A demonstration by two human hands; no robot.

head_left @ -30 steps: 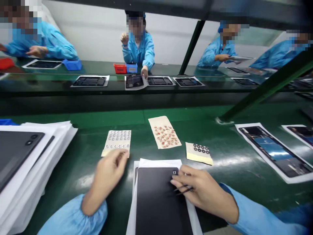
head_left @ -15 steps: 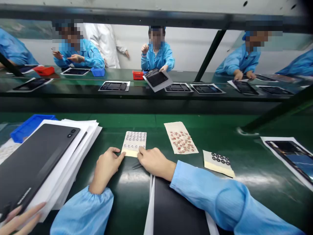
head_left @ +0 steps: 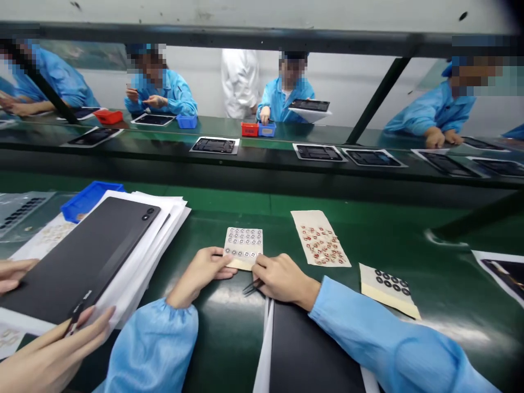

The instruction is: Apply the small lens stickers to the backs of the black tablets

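My left hand pinches the near left edge of a small sheet of white ring stickers lying on the green belt. Closed around thin tweezers, my right hand has its fingertips at the sheet's near right corner. A dark tablet back on white paper lies under my right forearm. To the right lie a sheet of red stickers and a pad of black rings.
At the left, another person's hands hold a dark tablet on stacked white sheets, with a blue bin behind. Across a far belt with tablets, several people in blue coats work. A tablet tray sits far right.
My right hand left the tablet's top corner and came to the sticker sheet with the tweezers. My left hand stayed at the sheet. Another person's hands appeared on the left tablet stack.
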